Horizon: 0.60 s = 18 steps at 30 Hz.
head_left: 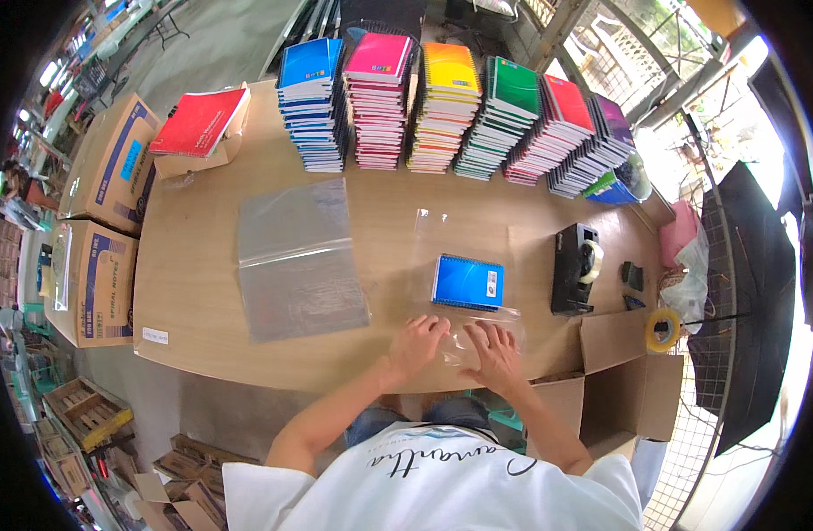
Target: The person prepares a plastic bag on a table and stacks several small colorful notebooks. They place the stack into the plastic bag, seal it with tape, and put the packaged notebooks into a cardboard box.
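While the big round-edged wooden table (203, 265) holds everything, the small blue spiral notebook (467, 281) lies inside a clear plastic sleeve (455, 265), at twelve o'clock from both hands, long side across. The right hand (495, 354) is nearer; it and the left hand (415, 343) press flat, fingers spread, on the sleeve's open end.

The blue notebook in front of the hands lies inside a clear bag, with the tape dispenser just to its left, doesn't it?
Not quite. The tape dispenser stands to the right of the blue notebook, not its left, as the head view shows. The rest holds: the notebook lies inside a clear bag, with the left hand and right hand on the bag's near end.
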Available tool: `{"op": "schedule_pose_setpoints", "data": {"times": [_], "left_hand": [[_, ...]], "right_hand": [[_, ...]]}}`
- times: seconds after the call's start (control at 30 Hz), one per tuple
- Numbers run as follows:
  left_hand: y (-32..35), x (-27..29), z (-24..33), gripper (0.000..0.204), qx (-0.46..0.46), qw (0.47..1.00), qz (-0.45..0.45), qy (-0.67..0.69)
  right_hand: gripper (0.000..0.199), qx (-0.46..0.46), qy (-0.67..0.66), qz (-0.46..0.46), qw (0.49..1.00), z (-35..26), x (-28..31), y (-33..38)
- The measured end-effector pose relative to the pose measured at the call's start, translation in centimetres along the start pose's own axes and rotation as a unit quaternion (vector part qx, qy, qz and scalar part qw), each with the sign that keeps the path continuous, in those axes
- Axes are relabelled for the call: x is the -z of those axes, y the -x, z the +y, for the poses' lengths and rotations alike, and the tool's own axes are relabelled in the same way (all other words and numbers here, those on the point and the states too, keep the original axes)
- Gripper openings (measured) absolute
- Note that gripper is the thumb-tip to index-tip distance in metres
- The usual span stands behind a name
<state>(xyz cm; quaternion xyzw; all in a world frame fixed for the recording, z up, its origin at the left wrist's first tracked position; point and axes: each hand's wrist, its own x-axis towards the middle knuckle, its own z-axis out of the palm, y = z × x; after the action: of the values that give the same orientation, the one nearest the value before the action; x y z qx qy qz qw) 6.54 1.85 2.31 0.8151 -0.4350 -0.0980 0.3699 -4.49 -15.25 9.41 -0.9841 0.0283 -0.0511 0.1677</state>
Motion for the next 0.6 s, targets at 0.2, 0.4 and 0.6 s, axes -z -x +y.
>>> {"op": "schedule_pose_setpoints", "data": {"times": [0.2, 0.4, 0.6], "left_hand": [[0.0, 2.8, 0.7, 0.020, -0.146, 0.984, 0.035, -0.095], [-5.6, 5.9, 1.9, 0.018, 0.125, 0.980, -0.152, 0.039], [-7.2, 5.3, 8.1, 0.018, -0.156, 0.951, 0.140, -0.227]], "right_hand": [[0.022, 0.005, 0.005, 0.156, 0.988, 3.1, 1.0, 2.7], [0.005, -0.009, -0.075, 0.106, 0.991, 6.6, 4.1, -0.5], [0.005, 0.053, -0.117, 0.066, 0.990, 8.6, 6.0, -3.6]]}}
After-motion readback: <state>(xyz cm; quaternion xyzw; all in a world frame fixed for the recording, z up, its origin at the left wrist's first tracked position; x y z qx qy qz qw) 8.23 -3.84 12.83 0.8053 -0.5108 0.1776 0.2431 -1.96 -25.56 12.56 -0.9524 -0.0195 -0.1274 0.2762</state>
